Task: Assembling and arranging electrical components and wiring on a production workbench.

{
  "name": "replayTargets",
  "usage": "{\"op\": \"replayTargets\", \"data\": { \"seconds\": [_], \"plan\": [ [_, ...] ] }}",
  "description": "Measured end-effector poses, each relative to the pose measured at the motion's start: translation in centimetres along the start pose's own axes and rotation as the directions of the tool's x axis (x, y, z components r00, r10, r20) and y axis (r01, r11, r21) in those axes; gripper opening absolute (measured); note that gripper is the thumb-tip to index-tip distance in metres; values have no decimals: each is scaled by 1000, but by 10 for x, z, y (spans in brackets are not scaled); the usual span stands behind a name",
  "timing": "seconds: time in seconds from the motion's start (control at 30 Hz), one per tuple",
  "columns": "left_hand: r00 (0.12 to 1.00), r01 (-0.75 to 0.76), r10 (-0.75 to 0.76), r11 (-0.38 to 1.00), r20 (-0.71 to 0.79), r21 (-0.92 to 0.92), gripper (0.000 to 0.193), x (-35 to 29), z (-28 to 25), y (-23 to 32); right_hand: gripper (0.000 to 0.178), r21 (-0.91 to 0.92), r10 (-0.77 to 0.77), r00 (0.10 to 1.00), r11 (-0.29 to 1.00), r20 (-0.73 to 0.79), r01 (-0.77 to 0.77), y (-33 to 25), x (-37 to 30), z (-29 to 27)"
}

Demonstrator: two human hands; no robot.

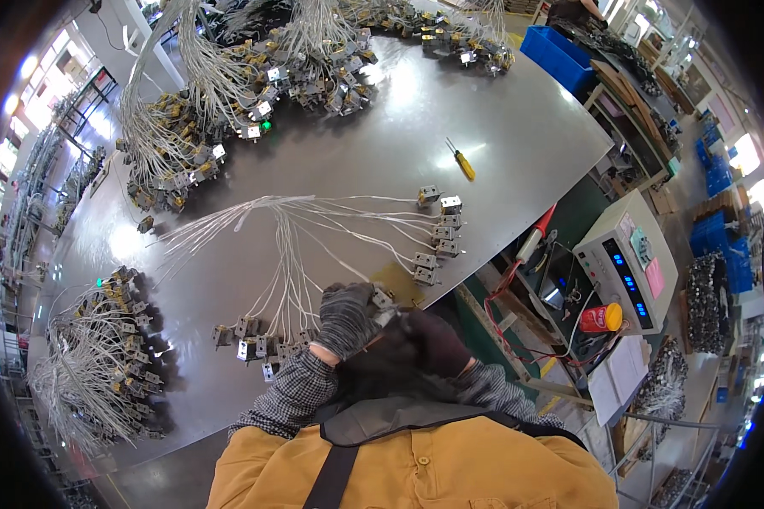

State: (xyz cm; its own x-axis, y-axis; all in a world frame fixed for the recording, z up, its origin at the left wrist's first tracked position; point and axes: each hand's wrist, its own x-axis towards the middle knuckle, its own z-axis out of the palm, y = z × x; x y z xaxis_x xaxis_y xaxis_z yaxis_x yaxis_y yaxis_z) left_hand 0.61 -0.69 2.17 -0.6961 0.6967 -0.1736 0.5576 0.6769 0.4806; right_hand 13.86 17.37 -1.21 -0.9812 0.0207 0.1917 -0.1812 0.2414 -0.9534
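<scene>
My left hand [345, 321], in a grey knit glove, pinches a small metal box-shaped part [384, 305] at the table's near edge. A thin white wire runs from it into a spread bundle of wires [272, 204]. My right hand [435, 343], in a dark glove, is up against the part's right side. Its fingers are blurred and partly hidden. Similar metal parts on the bundle's ends lie in one row [444, 229] to the right and another cluster [263, 346] left of my left hand.
Large heaps of wired parts [314, 76] cover the table's far side. Another pile [102, 356] lies at left. A yellow-handled screwdriver [463, 164] rests on the metal table [518, 153]. At right stand a meter box [628, 263], a red jar with yellow lid [601, 318] and a blue bin [558, 59].
</scene>
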Motion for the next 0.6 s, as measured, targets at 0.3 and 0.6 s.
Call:
{"op": "replayTargets", "data": {
  "seconds": [0.3, 0.6],
  "plan": [
    [968, -120, 159, 973, -195, 197, 84, -74, -18, -11, 21, -125, -74, 996, 989, 55, 81, -26, -2, -9],
    [909, -221, 264, 962, -324, 162, 45, -40, -5, -32, 24, 130, 157, 988, 979, -6, -155, -1, 46, -17]
  ]
}}
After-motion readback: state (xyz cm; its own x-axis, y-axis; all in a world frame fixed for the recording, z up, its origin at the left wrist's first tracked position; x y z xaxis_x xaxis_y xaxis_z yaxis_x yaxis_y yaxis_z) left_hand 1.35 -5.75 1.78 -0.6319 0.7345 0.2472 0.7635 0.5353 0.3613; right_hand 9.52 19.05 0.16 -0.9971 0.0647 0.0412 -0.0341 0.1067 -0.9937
